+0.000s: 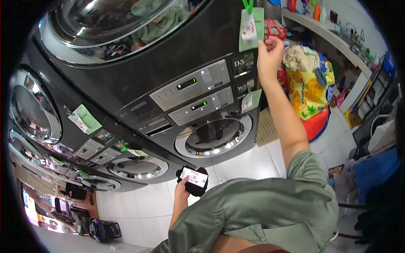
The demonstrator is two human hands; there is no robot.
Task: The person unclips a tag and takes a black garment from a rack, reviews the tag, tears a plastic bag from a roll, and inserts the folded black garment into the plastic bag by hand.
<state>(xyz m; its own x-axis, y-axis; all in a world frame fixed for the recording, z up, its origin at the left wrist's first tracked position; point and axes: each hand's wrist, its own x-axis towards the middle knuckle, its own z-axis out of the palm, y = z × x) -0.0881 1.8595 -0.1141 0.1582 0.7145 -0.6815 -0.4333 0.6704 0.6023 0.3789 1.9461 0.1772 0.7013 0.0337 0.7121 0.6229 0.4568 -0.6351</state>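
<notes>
My left hand (182,188) is closed around a folded black cloth (197,190) with a white paper tag (194,176) lying on it, marked in red writing and a small code. Raised at the upper right, my right hand (271,52) has curled fingers beside the edge of a green card (258,29). A white label (248,28) and a green clip (248,5) are on that card, which hangs on the dark machine. Whether the fingers of my right hand pinch the card's edge is hard to make out.
Stacked dark washers and dryers (190,63) run along the left and centre, with more green cards (86,119). A yellow bag full of laundry (310,90) stands at the right under a shelf (337,40). A dark basket (104,230) sits at the lower left.
</notes>
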